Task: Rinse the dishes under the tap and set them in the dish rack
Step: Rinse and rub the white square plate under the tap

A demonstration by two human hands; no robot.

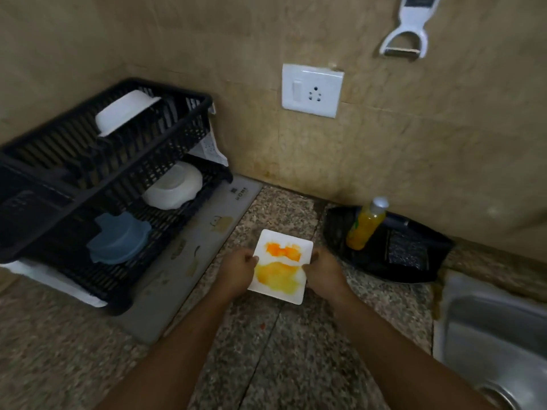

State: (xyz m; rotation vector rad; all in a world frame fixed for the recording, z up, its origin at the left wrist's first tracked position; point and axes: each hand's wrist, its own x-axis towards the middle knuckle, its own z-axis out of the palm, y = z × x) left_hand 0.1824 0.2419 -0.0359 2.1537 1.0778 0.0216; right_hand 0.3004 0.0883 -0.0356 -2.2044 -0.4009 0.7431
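Square white plate [281, 266], smeared with orange and yellow residue, sits at centre frame just above the speckled granite table [296, 335], pinched by both hands: the left hand [236, 272] grips its left edge with the thumb curled over the rim, the right hand [321, 272] grips its right edge the same way. To the left of the frame a black two-tier dish rack [124, 173] stands on a grey drying mat [213, 232]; its upper tier carries a white bowl [124, 113] tipped on its side, its lower tier an upturned white bowl [174, 186] and a blue bowl [120, 239]. Right of the plate, near the right hand, a black tray [414, 267] against the wall holds a bottle of yellow liquid [365, 226] leaning toward the wall and a dark scrub pad [407, 251]. A steel sink [488, 327] fills the lower right corner, its rim well apart from the plate. On the beige tiled wall [177, 39] a white switch and socket plate [312, 90] sits upper centre, and a white peeler [407, 28] hangs at upper right. Bare granite lies between the mat and the tray, beneath and in front of the plate.
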